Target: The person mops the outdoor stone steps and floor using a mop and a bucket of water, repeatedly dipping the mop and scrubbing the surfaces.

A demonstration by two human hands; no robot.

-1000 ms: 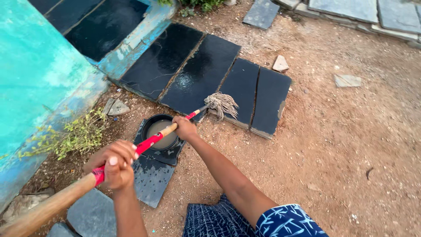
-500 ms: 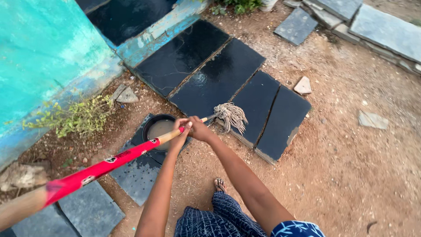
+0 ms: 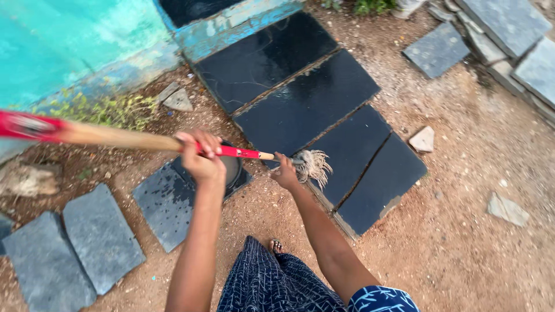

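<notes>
The mop (image 3: 173, 143) lies almost level across the view, its wooden and red handle running from 9 o'clock toward the centre, and its stringy head (image 3: 314, 164) rests on the near edge of the row of wet black slabs (image 3: 306, 104). That head sits at the seam between two slabs, just inside their dirt-side edge. The left hand (image 3: 201, 155) is wrapped round the handle where wood meets red, fingers (image 3: 209, 143) curled shut over the top of the shaft. The right hand (image 3: 285, 172) is at the handle's lower end, just beside the head; its fingers look closed on the shaft, though blur hides how tightly. Under the left hand sits a dark round basin (image 3: 232, 169) on a grey slab (image 3: 165, 202), mostly covered by the wrist. Open bare dirt (image 3: 474, 242) spreads from 2 to 5 o'clock, with a few loose stones. At 10 o'clock the turquoise wall (image 3: 69, 40) and weeds (image 3: 110, 110) close off that side. More grey slabs (image 3: 75, 248) lie at 8 o'clock.
</notes>
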